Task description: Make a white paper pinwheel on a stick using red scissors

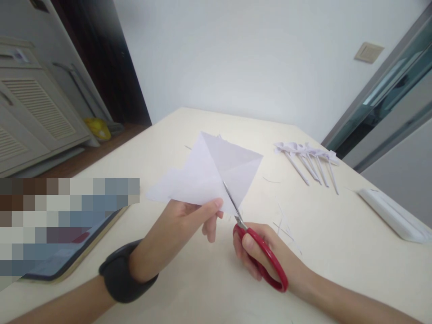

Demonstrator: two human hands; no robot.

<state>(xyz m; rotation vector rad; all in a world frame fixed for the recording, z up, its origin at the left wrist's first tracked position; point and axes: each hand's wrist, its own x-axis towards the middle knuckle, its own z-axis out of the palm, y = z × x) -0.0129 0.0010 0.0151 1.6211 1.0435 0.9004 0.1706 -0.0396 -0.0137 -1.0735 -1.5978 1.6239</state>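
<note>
Between thumb and fingers, my left hand [195, 216] grips a white sheet of paper [202, 175] by its near edge, above the table. The paper is creased along diagonal lines. A pair of scissors with red handles [266, 254] is in my right hand [266, 243], whose thumb and fingers close around the loops. The metal blades point away and to the left, at the near edge of the paper beside my left thumb; one blade lies over its surface. Whether the other blade is beneath the paper I cannot tell. A black band sits on my left wrist.
Several paper pinwheel-like pieces on rolled white sticks [310, 164] lie at the table's right. Thin paper scraps [283, 225] are scattered near the scissors. A white packet [393, 213] rests by the right edge. At left lies a tablet [84, 238], partly blurred out. A wall bounds the table's far side.
</note>
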